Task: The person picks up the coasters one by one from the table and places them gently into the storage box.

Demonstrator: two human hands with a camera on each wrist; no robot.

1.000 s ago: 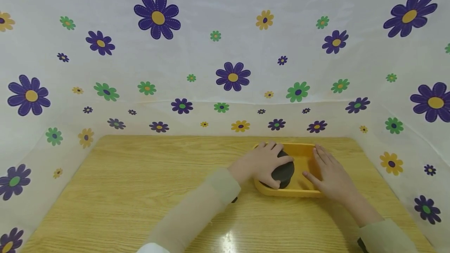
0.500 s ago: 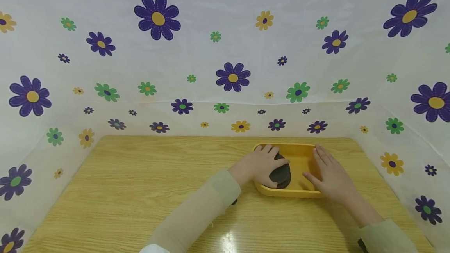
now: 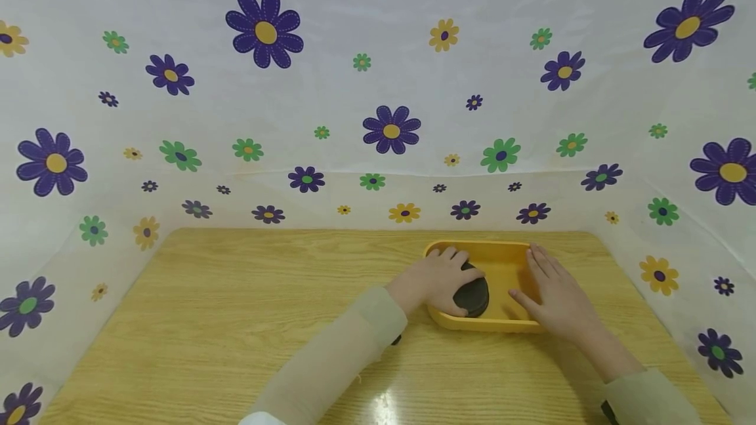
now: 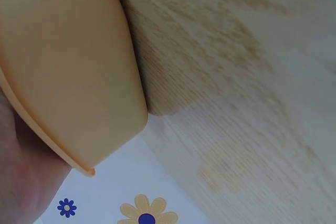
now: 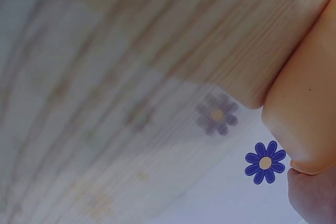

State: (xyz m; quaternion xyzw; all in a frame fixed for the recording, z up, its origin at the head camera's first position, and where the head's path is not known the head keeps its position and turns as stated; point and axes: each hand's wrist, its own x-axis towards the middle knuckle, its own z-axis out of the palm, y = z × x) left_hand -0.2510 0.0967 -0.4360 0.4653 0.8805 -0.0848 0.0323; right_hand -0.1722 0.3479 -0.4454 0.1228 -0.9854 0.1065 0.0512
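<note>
In the head view a yellow-orange rectangular tray stands at the right of the table. Inside its left end lies a dark, round, flat disc, with a second dark edge showing just under it. My left hand reaches over the tray's left rim and grips the disc, thumb at the near side and fingers spread across the far side. My right hand rests on the tray's right end, fingers straight along the rim and thumb pointing inside. Both wrist views show mainly the tray's outer wall, with a bit of each hand at its rim.
The wood-grain table extends to the left and front of the tray. A white sheet with printed flowers hangs behind the table and along both sides. The tray sits near the table's back right corner.
The dark disc has shifted a little left and lower in the tray under my left hand, and its edge lines up more closely with the one beneath. My right hand stays in place.
</note>
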